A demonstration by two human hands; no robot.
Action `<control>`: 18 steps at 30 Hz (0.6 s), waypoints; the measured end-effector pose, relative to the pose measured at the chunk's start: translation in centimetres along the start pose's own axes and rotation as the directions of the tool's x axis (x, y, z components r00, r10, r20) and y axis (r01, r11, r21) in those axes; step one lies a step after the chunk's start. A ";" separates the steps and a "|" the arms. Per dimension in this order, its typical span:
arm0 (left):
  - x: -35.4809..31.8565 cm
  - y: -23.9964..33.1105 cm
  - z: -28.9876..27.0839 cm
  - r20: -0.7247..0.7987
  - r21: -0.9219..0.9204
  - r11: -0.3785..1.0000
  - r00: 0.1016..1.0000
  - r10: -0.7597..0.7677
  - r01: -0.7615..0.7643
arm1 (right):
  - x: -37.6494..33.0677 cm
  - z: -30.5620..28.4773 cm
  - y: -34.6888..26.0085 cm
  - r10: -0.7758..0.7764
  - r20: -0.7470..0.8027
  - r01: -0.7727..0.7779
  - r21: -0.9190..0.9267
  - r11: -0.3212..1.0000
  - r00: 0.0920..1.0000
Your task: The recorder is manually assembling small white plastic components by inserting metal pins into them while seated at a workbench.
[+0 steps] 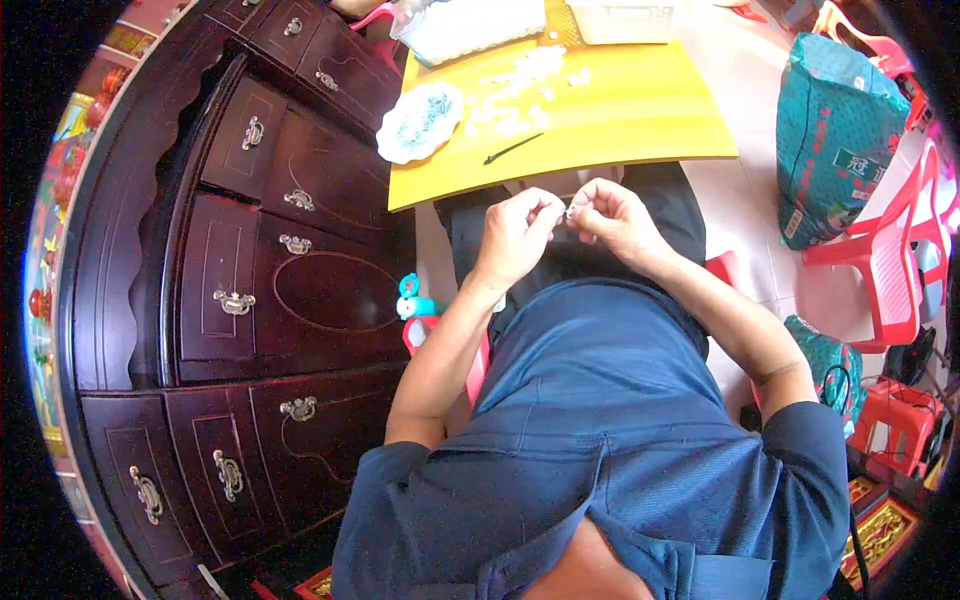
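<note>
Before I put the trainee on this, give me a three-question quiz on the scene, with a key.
1. Multiple choice: where on the yellow tabletop is the scalloped white dish? A, at its left side; B, at its right side; C, at its centre.
2. True or false: the thin black tool lies on the tabletop, in neither hand.
3. Short answer: what shows where the fingertips of the left hand and right hand come together?

Key: 1. A. 2. True. 3. A small pale piece, too small to identify.
</note>
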State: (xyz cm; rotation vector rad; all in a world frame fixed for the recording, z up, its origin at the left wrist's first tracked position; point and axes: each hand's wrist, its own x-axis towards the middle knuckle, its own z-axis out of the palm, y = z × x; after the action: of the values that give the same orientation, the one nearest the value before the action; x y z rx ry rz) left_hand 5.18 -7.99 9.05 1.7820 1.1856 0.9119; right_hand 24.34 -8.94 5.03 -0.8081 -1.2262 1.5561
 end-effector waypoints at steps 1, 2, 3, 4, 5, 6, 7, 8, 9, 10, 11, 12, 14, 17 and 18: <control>0.0 0.0 0.0 -0.001 -0.001 1.000 1.000 -0.001 0.001 | 0.0 0.0 -0.1 0.004 0.002 -0.004 0.004 1.000 1.000; 0.0 0.0 0.0 -0.001 0.004 1.000 1.000 0.003 -0.003 | 0.0 0.0 -0.1 0.007 0.004 -0.007 0.008 1.000 1.000; 0.0 0.0 0.0 -0.001 0.009 1.000 1.000 0.006 -0.006 | 0.0 0.0 0.0 0.008 0.005 -0.008 0.008 1.000 1.000; 0.0 -0.1 0.0 -0.002 0.009 1.000 1.000 0.005 -0.005 | 0.0 0.0 0.1 0.006 0.002 -0.006 0.009 1.000 1.000; 0.0 -0.1 0.0 -0.005 0.011 1.000 1.000 0.007 -0.007 | 0.0 0.0 0.2 0.004 -0.001 -0.004 0.009 1.000 1.000; 0.0 -0.1 0.0 -0.008 0.013 1.000 1.000 0.009 -0.009 | 0.0 -0.1 0.3 0.005 -0.001 -0.005 0.010 1.000 1.000; -0.1 0.0 0.0 -0.008 0.012 1.000 1.000 0.009 -0.009 | 0.1 -0.1 0.3 0.005 0.003 -0.005 0.010 1.000 1.000; -0.1 0.0 0.0 -0.013 0.015 1.000 1.000 0.005 -0.004 | 0.1 -0.1 0.3 0.006 0.006 -0.006 0.011 1.000 1.000; -0.1 0.0 0.0 -0.018 0.017 1.000 1.000 0.000 0.001 | 0.0 -0.1 0.4 0.007 0.005 -0.007 0.012 1.000 1.000; -0.1 0.1 0.1 -0.017 0.017 1.000 1.000 -0.001 0.001 | 0.1 -0.1 0.3 0.008 0.004 -0.008 0.004 1.000 1.000; -0.1 0.1 0.1 -0.010 0.007 1.000 1.000 -0.006 0.006 | 0.1 -0.1 0.3 0.010 0.003 -0.010 -0.003 1.000 1.000; -0.1 0.0 0.2 -0.002 -0.003 1.000 1.000 -0.011 0.011 | 0.1 -0.2 0.4 0.012 0.002 -0.012 -0.001 1.000 1.000; -0.2 0.1 0.2 -0.010 0.008 1.000 1.000 0.005 -0.005 | 0.0 -0.1 0.4 0.015 -0.004 -0.015 -0.010 1.000 1.000; -0.1 0.1 0.2 -0.007 0.033 0.999 1.000 -0.001 0.001 | 0.1 -0.1 0.3 0.022 -0.006 -0.022 -0.041 0.999 1.000; 0.0 0.1 0.2 0.001 0.046 0.999 1.000 -0.018 0.018 | 0.2 -0.2 0.3 0.023 -0.006 -0.023 -0.041 0.999 1.000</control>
State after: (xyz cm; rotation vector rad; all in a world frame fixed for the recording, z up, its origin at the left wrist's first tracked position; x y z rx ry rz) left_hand 5.40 -8.09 9.06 1.8053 1.2290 0.8794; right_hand 24.38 -8.70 4.68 -0.8550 -1.2528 1.5505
